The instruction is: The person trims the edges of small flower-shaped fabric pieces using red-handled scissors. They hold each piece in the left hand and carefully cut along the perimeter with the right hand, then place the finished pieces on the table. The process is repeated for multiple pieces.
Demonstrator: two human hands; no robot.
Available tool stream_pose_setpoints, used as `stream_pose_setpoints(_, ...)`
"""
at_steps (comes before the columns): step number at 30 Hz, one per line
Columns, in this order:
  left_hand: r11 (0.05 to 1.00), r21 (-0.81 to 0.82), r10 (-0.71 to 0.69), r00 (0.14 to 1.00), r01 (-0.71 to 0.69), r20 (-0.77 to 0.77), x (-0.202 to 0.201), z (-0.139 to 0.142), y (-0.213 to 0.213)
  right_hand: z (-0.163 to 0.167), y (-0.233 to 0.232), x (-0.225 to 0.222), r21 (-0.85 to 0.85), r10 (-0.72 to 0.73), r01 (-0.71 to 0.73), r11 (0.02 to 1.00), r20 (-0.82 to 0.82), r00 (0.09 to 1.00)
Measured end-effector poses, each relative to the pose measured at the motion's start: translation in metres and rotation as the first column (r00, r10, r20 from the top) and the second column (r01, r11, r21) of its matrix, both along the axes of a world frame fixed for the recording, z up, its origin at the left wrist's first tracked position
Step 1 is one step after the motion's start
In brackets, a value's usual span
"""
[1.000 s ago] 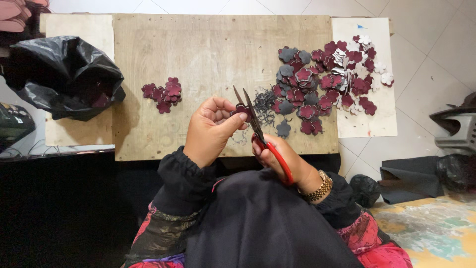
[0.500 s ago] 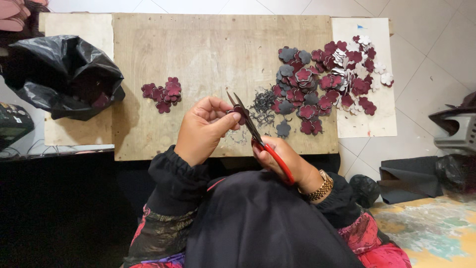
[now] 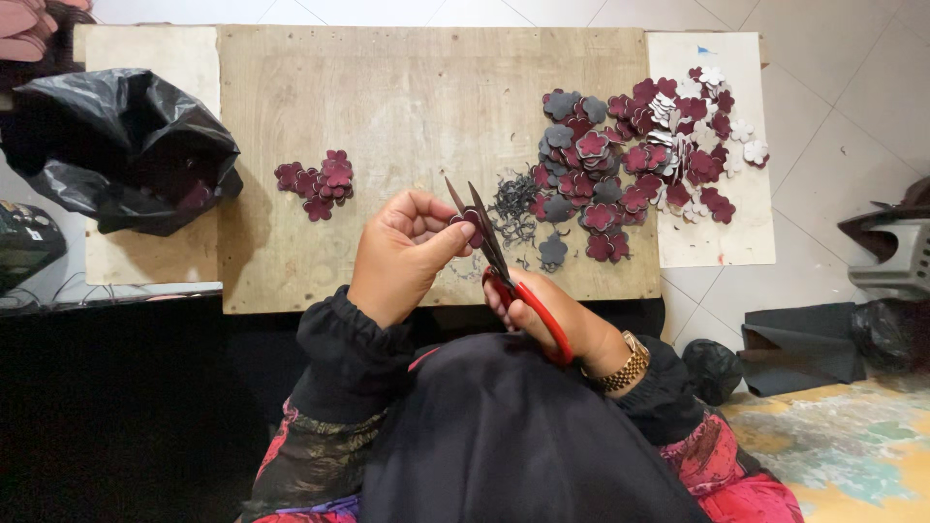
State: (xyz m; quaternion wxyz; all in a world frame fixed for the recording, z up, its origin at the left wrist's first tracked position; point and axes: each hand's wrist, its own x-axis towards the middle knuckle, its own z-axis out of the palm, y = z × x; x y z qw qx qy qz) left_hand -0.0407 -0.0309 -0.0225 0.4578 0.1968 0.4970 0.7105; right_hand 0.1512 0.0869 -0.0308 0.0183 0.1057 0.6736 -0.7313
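My left hand pinches a small dark red flower-shaped piece between thumb and fingers above the front of the wooden board. My right hand grips red-handled scissors, their dark blades slightly apart at the piece. A small group of dark red flower pieces lies left of my hands. A big heap of red, grey and white flower pieces lies to the right. Thin dark trimmings sit just beyond the blades.
A black plastic bag rests at the board's left edge. A pale board under the heap reaches over the tiled floor on the right. Dark scraps and a grey object lie on the floor at right.
The scissor blades have tilted slightly left and opened a little around the piece. My left hand has turned the flower piece slightly; both hands stay in the same spot.
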Motion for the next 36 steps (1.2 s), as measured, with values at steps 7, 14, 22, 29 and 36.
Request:
stream_pose_setpoints(7, 1.000, -0.001, 0.010, 1.000, -0.010, 0.003, 0.003, -0.002, 0.001, -0.001, 0.000, 0.001, -0.010, -0.022, 0.022, 1.000, -0.022, 1.000)
stream_pose_setpoints(14, 1.000, 0.006, 0.011, 1.000, -0.012, 0.017, 0.003, -0.003, 0.002, -0.005, -0.002, 0.003, -0.089, -0.047, 0.046, 0.995, -0.010, 0.999)
stream_pose_setpoints(22, 1.000, 0.005, -0.021, 0.999, 0.021, 0.032, 0.005, 0.000, 0.002, -0.005, 0.000, 0.002, -0.037, -0.034, 0.033, 0.999, -0.021, 0.999)
stream_pose_setpoints(29, 0.992, -0.003, -0.126, 0.990, 0.126, 0.059, 0.011, -0.003, 0.004, -0.003, -0.003, 0.001, -0.165, -0.047, 0.034, 0.986, -0.079, 0.996)
stream_pose_setpoints(36, 0.991, -0.003, -0.136, 0.991, 0.136, -0.016, 0.014, -0.003, 0.003, -0.007, -0.004, 0.004, -0.227, -0.091, 0.074, 0.971, -0.066, 0.994)
